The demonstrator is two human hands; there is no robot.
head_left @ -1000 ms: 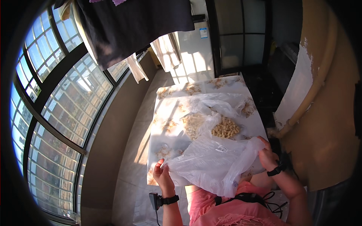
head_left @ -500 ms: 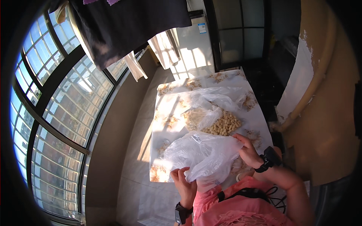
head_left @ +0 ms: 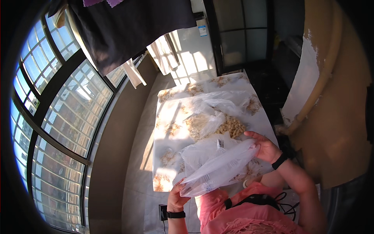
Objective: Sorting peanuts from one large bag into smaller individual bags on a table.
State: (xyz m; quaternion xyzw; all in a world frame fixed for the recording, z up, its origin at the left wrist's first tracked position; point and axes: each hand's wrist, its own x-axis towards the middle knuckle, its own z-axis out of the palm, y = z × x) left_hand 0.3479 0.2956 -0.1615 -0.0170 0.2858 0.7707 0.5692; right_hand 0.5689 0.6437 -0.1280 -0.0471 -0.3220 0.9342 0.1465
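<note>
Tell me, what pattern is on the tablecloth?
The tablecloth is white with brownish-orange flower prints, clearest in the head view.

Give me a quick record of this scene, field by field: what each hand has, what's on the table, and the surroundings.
Left hand: grips the near end of a clear, crinkled plastic bag
Right hand: holds the bag's far end
Bag: stretched between both hands, above the table
Table: floral-patterned cloth, sunlit
On table: pile of pale shelled nuts on more clear plastic sheeting
Surroundings: curved window grille at left, dark cloth hanging above
</note>
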